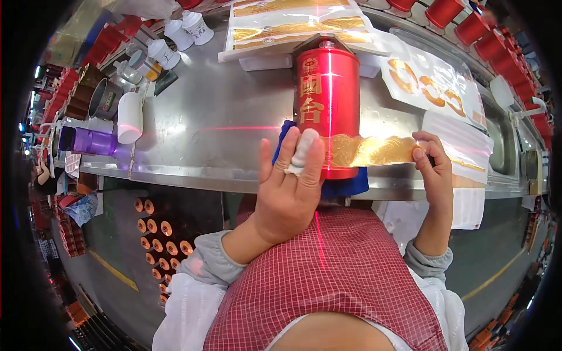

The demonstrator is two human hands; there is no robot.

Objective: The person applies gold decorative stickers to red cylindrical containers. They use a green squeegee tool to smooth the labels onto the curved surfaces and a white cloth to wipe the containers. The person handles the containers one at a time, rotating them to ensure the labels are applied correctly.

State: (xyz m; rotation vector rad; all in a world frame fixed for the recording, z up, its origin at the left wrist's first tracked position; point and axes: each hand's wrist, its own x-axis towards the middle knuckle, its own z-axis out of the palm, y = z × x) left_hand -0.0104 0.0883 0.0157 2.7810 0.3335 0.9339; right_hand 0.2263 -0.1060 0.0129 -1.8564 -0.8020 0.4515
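A glossy red bottle (344, 88) with gold characters lies on the steel bench in front of me, its neck pointing away. My left hand (284, 199) rests against its near left side, fingers stretched out and spread, one fingertip wrapped in white. From beneath those fingers a shiny gold label strip (374, 150) with a wavy upper edge runs across the bottle and out to the right. Thumb and fingers of my right hand (436, 169) pinch its free right end. A blue cloth (351, 186) lies under the bottle. Red light lines cross the bottle lengthwise and sideways.
Behind the bottle lie sheets of gold labels (298, 26); more gold pieces sit on a white sheet (427, 88) at right. White bottles (198, 28), a white roll (130, 118) and a purple bottle (93, 141) stand or lie left. A sink (500, 140) is far right.
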